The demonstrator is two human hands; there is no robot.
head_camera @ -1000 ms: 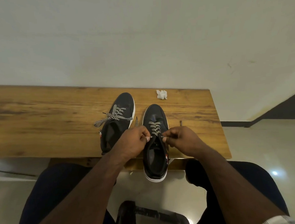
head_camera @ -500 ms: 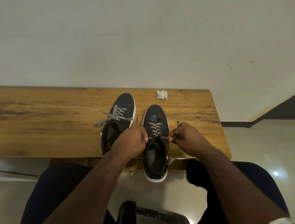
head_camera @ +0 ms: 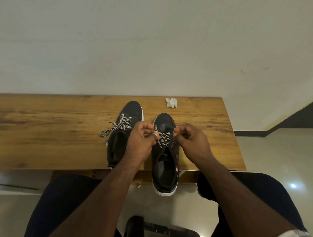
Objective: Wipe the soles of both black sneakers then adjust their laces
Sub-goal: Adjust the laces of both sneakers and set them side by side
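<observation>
Wooden counter (head_camera: 45, 137) against a pale wall, carrying two black sneakers side by side near its right end. Left sneaker (head_camera: 132, 111) wholly on the counter, one lace end trailing left. Right sneaker (head_camera: 165, 164) with its heel hanging past the near edge. Crumpled white wipe (head_camera: 171, 102) by the far edge, just beyond the right sneaker's toe. Soles apparently done, judging by the wipe set aside; lacing step in hand on the right sneaker. Left hand (head_camera: 141, 142) and right hand (head_camera: 192, 143) curled either side of the laces (head_camera: 163, 138), each pinching a strand, wrists over the shoe's opening. Next, probably: even outward pulls to snug the crossings, then the other sneaker's loose laces.
</observation>
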